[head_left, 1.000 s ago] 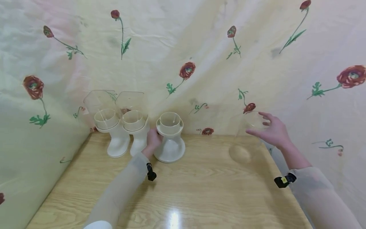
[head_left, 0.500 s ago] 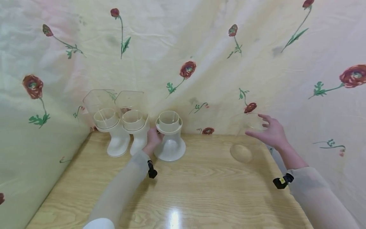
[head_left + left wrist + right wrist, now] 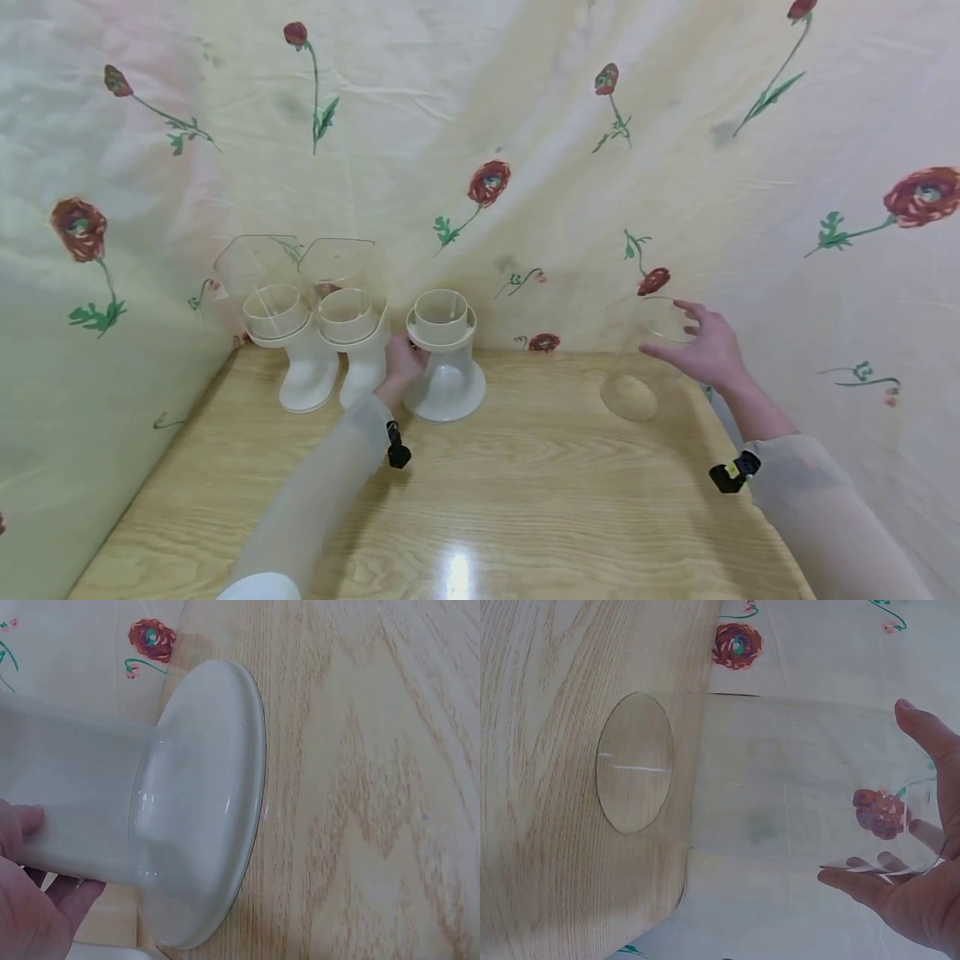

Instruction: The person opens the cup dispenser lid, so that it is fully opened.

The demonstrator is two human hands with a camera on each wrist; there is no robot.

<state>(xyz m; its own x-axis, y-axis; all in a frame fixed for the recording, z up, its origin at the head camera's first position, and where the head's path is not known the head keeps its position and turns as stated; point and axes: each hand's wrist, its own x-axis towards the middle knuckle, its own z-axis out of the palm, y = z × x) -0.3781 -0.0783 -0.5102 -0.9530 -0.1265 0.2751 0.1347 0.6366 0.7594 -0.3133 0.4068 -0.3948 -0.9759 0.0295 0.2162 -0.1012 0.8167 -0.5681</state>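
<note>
My left hand [image 3: 406,360] grips the column of a white pedestal stand [image 3: 444,392], its thumb and fingers round the stem in the left wrist view. The stand is upright, with a wide round base [image 3: 206,795] on the table and a pale ring-shaped cup [image 3: 441,319] on top. Over at the right, my right hand [image 3: 705,346] holds a clear, tube-like cylinder [image 3: 780,780] near its upper end, thumb on one side and fingers on the other. The cylinder's lower end [image 3: 628,397] shows as an oval over the tabletop; its walls are nearly invisible from the head.
Two white boot-shaped stands [image 3: 309,379] with pale cups and clear upright panels [image 3: 341,260] are left of my left hand. The wooden table [image 3: 480,517] ends at a flowered cloth backdrop [image 3: 540,167]. Its right edge runs near my right forearm.
My right hand has sunk very slightly with the clear cylinder. My left hand keeps its grip on the white stand, and the view has shifted a little.
</note>
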